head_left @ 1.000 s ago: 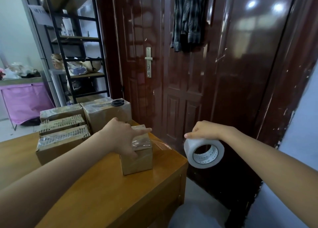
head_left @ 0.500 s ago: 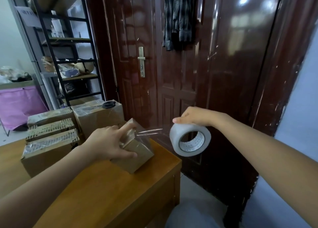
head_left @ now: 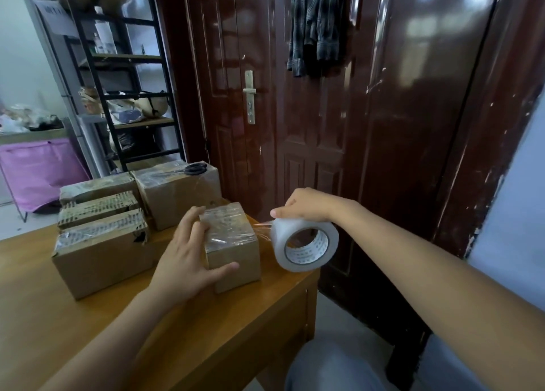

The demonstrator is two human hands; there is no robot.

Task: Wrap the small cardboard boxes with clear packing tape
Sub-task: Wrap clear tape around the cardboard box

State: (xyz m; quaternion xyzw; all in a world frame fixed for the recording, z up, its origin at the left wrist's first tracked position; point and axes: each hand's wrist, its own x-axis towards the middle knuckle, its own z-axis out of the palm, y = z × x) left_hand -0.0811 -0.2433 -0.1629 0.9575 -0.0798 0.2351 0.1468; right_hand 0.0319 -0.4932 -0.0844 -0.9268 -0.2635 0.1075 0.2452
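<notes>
Left hand (head_left: 188,261) against small box (head_left: 233,249), left side

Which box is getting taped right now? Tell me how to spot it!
Find the wooden table before the dark door. Near its right edge stands the small box, held by the left hand. Unlike the boxes behind it, clear tape runs from it to the tape roll.
</notes>
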